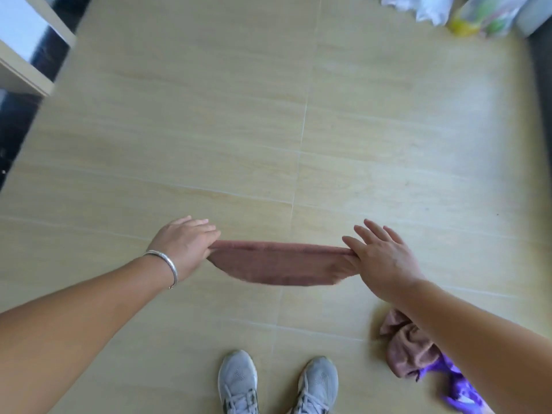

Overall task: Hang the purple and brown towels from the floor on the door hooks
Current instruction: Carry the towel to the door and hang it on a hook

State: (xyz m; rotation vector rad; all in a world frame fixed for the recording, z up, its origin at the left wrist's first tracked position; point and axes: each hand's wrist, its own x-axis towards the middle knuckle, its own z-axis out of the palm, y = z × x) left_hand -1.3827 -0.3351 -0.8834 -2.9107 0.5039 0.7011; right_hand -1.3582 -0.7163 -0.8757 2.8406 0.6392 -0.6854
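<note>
A brown towel [277, 264] is stretched level between my two hands, above the tiled floor. My left hand [185, 249] pinches its left corner; a silver bangle circles that wrist. My right hand [379, 258] pinches the right corner with thumb and forefinger while the other fingers are spread. On the floor at the lower right lies a crumpled second brown towel [409, 351], with a purple towel [460, 386] beside it, both partly hidden by my right forearm. No door or hooks are in view.
My grey sneakers [239, 380] stand on the beige floor tiles [209, 130]. A white cabinet edge [27, 55] is at the upper left. Plastic bags and a yellow-green item [475, 19] sit at the upper right, next to a dark strip along the right edge.
</note>
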